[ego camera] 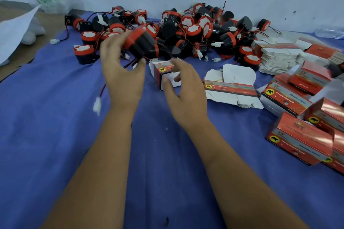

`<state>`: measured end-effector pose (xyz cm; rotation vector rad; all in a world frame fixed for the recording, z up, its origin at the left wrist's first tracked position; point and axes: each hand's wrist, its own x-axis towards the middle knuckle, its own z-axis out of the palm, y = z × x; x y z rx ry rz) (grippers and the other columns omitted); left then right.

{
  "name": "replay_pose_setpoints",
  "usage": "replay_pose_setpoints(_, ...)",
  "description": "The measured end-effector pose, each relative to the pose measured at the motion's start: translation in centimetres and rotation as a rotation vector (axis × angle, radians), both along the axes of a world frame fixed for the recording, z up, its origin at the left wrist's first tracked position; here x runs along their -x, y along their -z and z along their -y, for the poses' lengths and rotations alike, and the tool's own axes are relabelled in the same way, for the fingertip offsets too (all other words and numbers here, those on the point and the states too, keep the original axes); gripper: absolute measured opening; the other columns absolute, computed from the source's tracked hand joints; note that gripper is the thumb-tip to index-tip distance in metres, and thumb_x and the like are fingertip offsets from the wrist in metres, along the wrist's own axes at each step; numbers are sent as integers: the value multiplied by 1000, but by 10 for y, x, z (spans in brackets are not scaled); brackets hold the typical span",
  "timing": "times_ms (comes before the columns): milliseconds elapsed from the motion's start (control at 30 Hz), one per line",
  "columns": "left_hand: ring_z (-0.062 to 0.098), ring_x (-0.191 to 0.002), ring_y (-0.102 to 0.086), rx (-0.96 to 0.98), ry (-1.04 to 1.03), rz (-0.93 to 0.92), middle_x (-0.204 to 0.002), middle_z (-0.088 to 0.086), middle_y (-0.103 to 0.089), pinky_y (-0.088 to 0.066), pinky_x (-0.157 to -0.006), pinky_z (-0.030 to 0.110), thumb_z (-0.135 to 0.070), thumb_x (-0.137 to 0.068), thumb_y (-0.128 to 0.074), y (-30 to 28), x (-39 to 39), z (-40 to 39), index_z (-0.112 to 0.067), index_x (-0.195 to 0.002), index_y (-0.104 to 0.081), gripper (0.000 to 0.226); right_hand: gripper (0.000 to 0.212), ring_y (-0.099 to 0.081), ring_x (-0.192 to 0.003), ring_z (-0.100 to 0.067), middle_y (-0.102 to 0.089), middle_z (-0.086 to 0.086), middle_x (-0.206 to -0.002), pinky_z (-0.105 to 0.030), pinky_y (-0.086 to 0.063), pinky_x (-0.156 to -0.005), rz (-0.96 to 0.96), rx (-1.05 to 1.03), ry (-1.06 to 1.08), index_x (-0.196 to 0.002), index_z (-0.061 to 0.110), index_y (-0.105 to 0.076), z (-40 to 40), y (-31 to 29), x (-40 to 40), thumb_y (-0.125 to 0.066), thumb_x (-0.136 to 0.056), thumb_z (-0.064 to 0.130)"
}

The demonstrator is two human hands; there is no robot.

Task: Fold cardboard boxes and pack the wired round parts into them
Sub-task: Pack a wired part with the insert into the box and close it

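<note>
L hand (122, 72) grips a red/black round part (142, 43) w/ curled fingers, its wire and white plug (97, 106) dangling at 7 o'clock. R hand (183, 91), fingers curled, holds an open folded box (163, 74) on the blue-covered table (55, 135). Parts pile (186, 29) at 12; flat box stack (277, 57) at 2, packed boxes (301, 135) at 3–4.
</note>
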<state>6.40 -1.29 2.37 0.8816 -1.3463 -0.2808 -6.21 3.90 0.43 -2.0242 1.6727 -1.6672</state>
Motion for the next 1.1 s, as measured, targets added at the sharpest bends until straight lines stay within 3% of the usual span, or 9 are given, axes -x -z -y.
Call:
replay_pose_setpoints(167,18,-122,-57,18,264,143,-129,2,-61,-48,-102,40,12,-80,-59,1,23,-15,-17,-120,-57,49,81,-64,-95,-12,-51,6,-128,-18,-49,-78,523,-69,-169,-150,29,-22,-1,-6,8,-69,-84,34)
replay_pose_setpoints(267,19,-128,-53,146,286,355,-136,4,-59,-46,-106,39,7,-85,-60,6,32,-17,-9,-122,-61,40,65,-61,-111,-10,-57,2,-128,-28,-50,-95,647,-70,-294,-142,20,-39,-1,-8,11,-68,-84,17)
replay_pose_setpoints(367,29,-134,-45,246,164,405,-143,15,-49,-38,-111,45,5,-84,-65,11,37,-13,-3,-132,-53,50,43,-60,-101,-2,-59,7,-111,-21,-50,-86,699,-47,-237,-119,13,-54,0,-13,11,-67,-79,8)
replay_pose_setpoints(467,28,-136,-40,-69,125,238,-145,12,-43,-34,-113,46,1,-84,-65,17,36,-7,-5,-142,-41,63,45,-57,-83,9,-52,7,-101,-9,-46,-70,799,18,-52,-107,18,-46,0,-13,12,-78,-76,11)
replay_pose_setpoints(667,10,-147,-20,-574,241,199,-163,-7,-19,-18,-107,17,-33,-105,-43,30,32,10,-24,-157,-15,60,53,-53,-88,13,-46,13,-109,-10,-47,-70,830,24,151,-109,26,-36,7,-7,19,-79,-77,29)
replay_pose_setpoints(767,13,-147,-24,-612,278,242,-162,-5,-25,-22,-113,24,-40,-106,-35,33,32,11,-24,-157,-16,56,40,-62,-106,-20,-55,3,-122,-43,-55,-85,785,-38,132,-113,45,-40,8,-5,23,-69,-86,38)
replay_pose_setpoints(833,15,-146,-26,-620,254,252,-161,-3,-28,-25,-113,28,-38,-106,-37,33,33,11,-24,-157,-18,56,26,-61,-106,-31,-58,-3,-118,-49,-52,-88,749,-49,115,-107,45,-47,9,-6,24,-65,-90,38)
replay_pose_setpoints(1000,1,-125,-33,-684,349,43,-155,-9,-30,-30,-79,5,-29,-98,-56,30,31,13,-38,-156,-5,78,52,-50,-114,-9,-42,1,-129,-11,-47,-85,750,17,165,-121,31,-46,8,-5,24,-71,-81,9)
replay_pose_setpoints(1100,-4,-124,-32,-675,413,65,-157,-4,-32,-33,-81,9,-24,-89,-70,31,27,13,-37,-156,1,98,58,-49,-117,-10,-42,0,-132,-11,-47,-88,770,41,197,-129,25,-45,9,-6,27,-68,-81,3)
